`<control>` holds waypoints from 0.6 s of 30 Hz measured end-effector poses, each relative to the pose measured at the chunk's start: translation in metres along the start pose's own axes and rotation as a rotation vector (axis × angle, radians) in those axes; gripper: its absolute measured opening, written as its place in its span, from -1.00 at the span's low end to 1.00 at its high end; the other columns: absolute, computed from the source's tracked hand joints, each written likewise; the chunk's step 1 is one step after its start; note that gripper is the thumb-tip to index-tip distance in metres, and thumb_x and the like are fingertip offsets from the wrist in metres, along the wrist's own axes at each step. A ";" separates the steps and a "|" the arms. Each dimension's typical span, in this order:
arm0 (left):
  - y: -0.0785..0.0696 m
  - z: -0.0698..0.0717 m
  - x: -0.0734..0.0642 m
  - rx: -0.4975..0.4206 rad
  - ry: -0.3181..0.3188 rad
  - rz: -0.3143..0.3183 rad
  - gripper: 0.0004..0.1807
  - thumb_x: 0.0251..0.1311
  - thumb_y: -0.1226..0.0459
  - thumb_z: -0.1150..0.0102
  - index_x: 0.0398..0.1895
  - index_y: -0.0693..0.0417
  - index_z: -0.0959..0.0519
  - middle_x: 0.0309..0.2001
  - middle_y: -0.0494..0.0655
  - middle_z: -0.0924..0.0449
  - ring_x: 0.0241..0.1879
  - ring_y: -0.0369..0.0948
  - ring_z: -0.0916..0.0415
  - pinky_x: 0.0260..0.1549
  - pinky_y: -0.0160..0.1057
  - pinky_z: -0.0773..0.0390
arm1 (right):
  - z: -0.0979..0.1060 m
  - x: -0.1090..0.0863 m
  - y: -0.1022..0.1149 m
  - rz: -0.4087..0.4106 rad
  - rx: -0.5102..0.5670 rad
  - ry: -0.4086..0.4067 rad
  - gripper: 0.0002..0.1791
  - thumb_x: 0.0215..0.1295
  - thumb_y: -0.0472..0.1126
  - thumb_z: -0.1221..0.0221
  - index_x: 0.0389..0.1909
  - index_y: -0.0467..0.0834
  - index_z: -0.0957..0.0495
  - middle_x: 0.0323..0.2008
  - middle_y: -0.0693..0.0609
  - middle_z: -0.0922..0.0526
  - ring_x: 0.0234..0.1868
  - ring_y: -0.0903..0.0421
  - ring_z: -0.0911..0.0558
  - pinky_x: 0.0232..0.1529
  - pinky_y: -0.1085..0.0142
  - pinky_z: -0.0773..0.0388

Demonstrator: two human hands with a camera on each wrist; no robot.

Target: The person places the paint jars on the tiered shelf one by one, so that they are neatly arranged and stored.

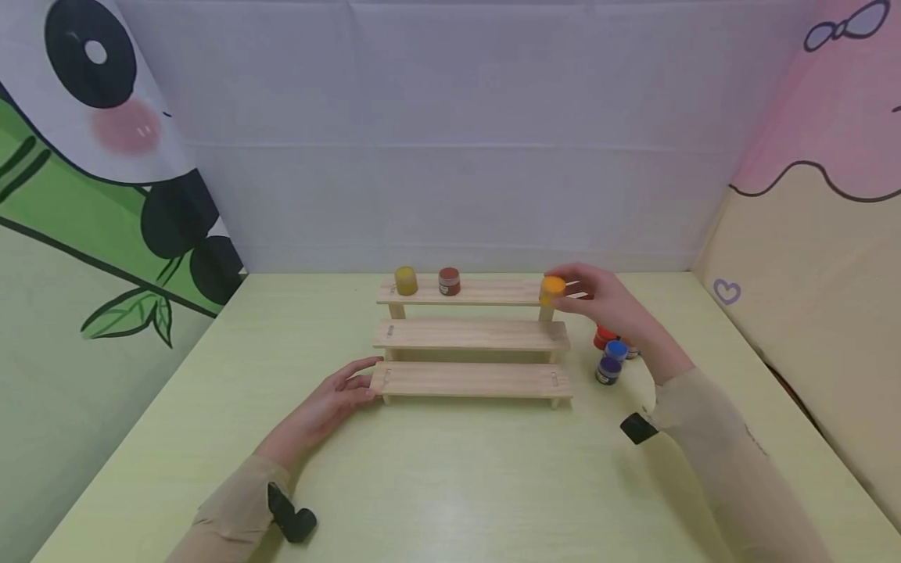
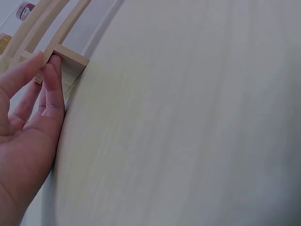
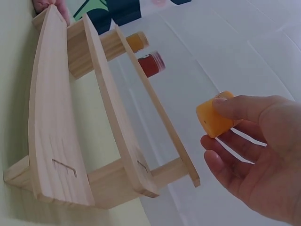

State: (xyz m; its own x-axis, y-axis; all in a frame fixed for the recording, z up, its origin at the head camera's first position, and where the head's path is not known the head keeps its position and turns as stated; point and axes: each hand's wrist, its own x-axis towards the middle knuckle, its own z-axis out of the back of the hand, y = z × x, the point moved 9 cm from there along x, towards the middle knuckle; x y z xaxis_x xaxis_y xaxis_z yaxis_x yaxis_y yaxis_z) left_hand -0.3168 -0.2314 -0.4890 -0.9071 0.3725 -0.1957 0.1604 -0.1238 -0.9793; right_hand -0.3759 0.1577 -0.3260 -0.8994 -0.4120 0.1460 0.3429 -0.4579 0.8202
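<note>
A three-tier wooden rack (image 1: 470,335) stands on the table. My left hand (image 1: 342,400) is at the left end of its lowest tier; in the left wrist view, thumb and fingers (image 2: 52,87) pinch the end of the board. My right hand (image 1: 598,295) holds a small orange paint jar (image 1: 552,290) between thumb and fingers at the right end of the top tier. In the right wrist view this orange jar (image 3: 215,115) appears beyond the top board, apart from it. A yellow jar (image 1: 405,281) and a brownish-red jar (image 1: 449,281) stand on the top tier's left half.
Right of the rack, below my right wrist, several jars stand close together on the table: a red jar (image 1: 604,337), a blue jar (image 1: 615,350), a purple jar (image 1: 608,370) and one partly hidden by the wrist. A white cloth backdrop (image 1: 464,141) hangs behind, with printed panels at both sides.
</note>
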 end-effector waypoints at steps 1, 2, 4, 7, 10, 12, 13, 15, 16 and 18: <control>0.000 0.000 0.000 0.000 0.001 0.000 -0.27 0.38 0.29 -0.09 0.55 -0.01 -0.05 0.13 -0.23 -0.53 0.10 -0.33 -0.50 0.08 -0.40 -0.43 | -0.002 0.003 0.001 -0.001 -0.003 -0.004 -0.51 0.36 -0.12 -0.23 0.29 -0.04 -0.44 0.20 -0.05 -0.53 0.19 -0.06 -0.55 0.07 0.34 -0.56; 0.000 0.000 0.000 -0.001 0.002 -0.001 -0.27 0.38 0.30 -0.09 0.55 -0.01 -0.05 0.12 -0.24 -0.54 0.10 -0.33 -0.50 0.08 -0.40 -0.44 | -0.003 0.005 0.002 -0.004 -0.003 -0.008 -0.51 0.36 -0.11 -0.23 0.29 -0.02 -0.45 0.20 -0.04 -0.53 0.19 -0.05 -0.55 0.09 0.31 -0.57; 0.000 0.000 0.000 -0.001 0.006 -0.005 -0.28 0.39 0.30 -0.08 0.54 0.00 -0.05 0.12 -0.24 -0.54 0.10 -0.33 -0.50 0.08 -0.40 -0.44 | -0.007 0.011 0.003 0.002 -0.001 -0.017 -0.51 0.36 -0.12 -0.24 0.29 -0.02 -0.45 0.20 -0.06 -0.54 0.19 -0.06 -0.55 0.12 0.20 -0.57; 0.000 0.001 0.000 0.003 0.006 -0.009 -0.28 0.39 0.30 -0.08 0.54 0.01 -0.05 0.12 -0.25 -0.54 0.10 -0.33 -0.50 0.08 -0.41 -0.44 | -0.012 0.018 0.007 0.028 -0.006 -0.027 -0.50 0.36 -0.15 -0.23 0.30 -0.02 -0.45 0.21 -0.07 -0.54 0.19 -0.07 -0.56 0.13 0.13 -0.56; 0.000 0.001 -0.001 0.006 0.002 -0.008 -0.29 0.39 0.30 -0.08 0.54 0.01 -0.05 0.12 -0.25 -0.54 0.10 -0.33 -0.50 0.08 -0.41 -0.43 | -0.019 0.025 0.010 0.056 -0.006 -0.034 -0.50 0.36 -0.19 -0.23 0.31 -0.03 -0.45 0.22 -0.09 -0.53 0.19 -0.09 -0.56 0.13 0.08 -0.56; 0.000 0.001 -0.001 0.007 0.000 -0.004 -0.29 0.39 0.29 -0.09 0.54 0.00 -0.06 0.12 -0.25 -0.54 0.10 -0.34 -0.50 0.08 -0.40 -0.43 | -0.024 0.030 0.010 0.066 -0.004 -0.038 -0.50 0.36 -0.22 -0.23 0.31 -0.05 -0.45 0.22 -0.10 -0.54 0.18 -0.10 -0.57 0.13 0.07 -0.57; 0.000 0.001 -0.001 0.008 0.000 -0.003 -0.29 0.39 0.29 -0.09 0.54 0.00 -0.05 0.13 -0.25 -0.54 0.10 -0.34 -0.50 0.09 -0.41 -0.43 | -0.026 0.032 0.011 0.069 -0.002 -0.043 -0.50 0.35 -0.23 -0.23 0.30 -0.07 -0.46 0.21 -0.11 -0.54 0.18 -0.10 -0.57 0.12 0.07 -0.57; 0.000 0.000 -0.001 0.010 -0.002 0.000 -0.29 0.39 0.29 -0.09 0.54 -0.01 -0.06 0.13 -0.25 -0.53 0.10 -0.34 -0.50 0.09 -0.41 -0.43 | -0.031 0.036 0.011 0.069 0.006 -0.049 -0.51 0.35 -0.26 -0.23 0.29 -0.08 -0.46 0.20 -0.12 -0.54 0.16 -0.10 -0.57 0.12 0.06 -0.57; 0.000 0.000 -0.001 0.010 -0.003 0.001 -0.29 0.39 0.29 -0.09 0.54 -0.01 -0.06 0.13 -0.24 -0.53 0.10 -0.34 -0.50 0.09 -0.41 -0.43 | -0.033 0.038 0.010 0.069 0.008 -0.053 -0.51 0.35 -0.26 -0.23 0.29 -0.08 -0.47 0.20 -0.12 -0.55 0.16 -0.10 -0.57 0.13 0.05 -0.57; -0.001 0.000 -0.001 0.011 -0.002 0.001 -0.28 0.38 0.28 -0.10 0.54 -0.02 -0.06 0.14 -0.23 -0.53 0.10 -0.33 -0.50 0.09 -0.41 -0.42 | -0.037 0.041 0.010 0.070 0.014 -0.060 -0.51 0.34 -0.26 -0.23 0.29 -0.08 -0.47 0.19 -0.11 -0.55 0.15 -0.09 -0.58 0.13 0.06 -0.57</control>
State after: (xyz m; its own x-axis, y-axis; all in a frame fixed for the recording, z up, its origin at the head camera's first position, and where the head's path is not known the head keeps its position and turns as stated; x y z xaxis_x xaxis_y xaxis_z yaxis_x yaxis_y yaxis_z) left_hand -0.3160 -0.2319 -0.4880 -0.9078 0.3706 -0.1965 0.1570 -0.1342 -0.9784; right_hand -0.3995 0.1072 -0.3318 -0.8882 -0.3944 0.2355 0.4018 -0.4184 0.8146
